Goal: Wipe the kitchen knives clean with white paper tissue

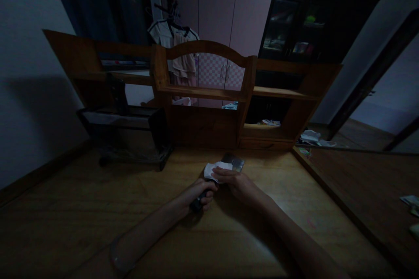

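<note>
My left hand (205, 192) is closed around the black handle (197, 204) of a broad-bladed kitchen knife, whose shiny metal blade (238, 164) points away to the upper right. A white tissue (209, 170) lies over the part of the blade nearest the handle. With its fingers together, my right hand (232, 178) presses that tissue against the knife. Tissue and fingers hide much of the blade. Both hands are low over the wooden tabletop (157, 226).
On the left stands a black rack (131, 135) with a dark upright handle (118, 93) in it. A wooden shelf unit (203, 128) runs along the back edge. Farther off are hanging clothes (183, 54) and a dark cabinet (314, 26). The light is dim.
</note>
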`<state>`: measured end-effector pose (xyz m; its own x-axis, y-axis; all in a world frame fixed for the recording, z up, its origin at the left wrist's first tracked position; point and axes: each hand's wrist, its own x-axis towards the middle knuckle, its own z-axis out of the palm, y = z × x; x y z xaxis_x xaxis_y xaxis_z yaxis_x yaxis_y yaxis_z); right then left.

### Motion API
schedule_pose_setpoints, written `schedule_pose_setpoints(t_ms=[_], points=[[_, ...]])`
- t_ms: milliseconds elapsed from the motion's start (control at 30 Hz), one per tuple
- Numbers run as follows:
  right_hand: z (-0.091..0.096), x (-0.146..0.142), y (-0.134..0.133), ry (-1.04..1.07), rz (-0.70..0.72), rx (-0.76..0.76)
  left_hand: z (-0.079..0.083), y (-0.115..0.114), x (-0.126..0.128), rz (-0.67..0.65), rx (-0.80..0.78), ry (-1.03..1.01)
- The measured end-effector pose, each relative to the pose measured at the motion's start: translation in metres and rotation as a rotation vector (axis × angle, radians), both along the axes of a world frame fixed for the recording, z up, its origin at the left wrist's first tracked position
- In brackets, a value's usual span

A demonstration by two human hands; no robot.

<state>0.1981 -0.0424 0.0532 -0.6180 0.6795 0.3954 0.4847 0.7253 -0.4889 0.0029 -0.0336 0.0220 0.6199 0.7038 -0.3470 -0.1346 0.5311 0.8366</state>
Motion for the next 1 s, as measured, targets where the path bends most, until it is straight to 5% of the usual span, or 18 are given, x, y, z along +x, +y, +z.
schedule_pose_setpoints(t_ms=[1000], points=[[0.0,0.025,0.009,0.225,0.02,-0.39,-0.009,0.0,0.001,0.052,0.043,0.061]])
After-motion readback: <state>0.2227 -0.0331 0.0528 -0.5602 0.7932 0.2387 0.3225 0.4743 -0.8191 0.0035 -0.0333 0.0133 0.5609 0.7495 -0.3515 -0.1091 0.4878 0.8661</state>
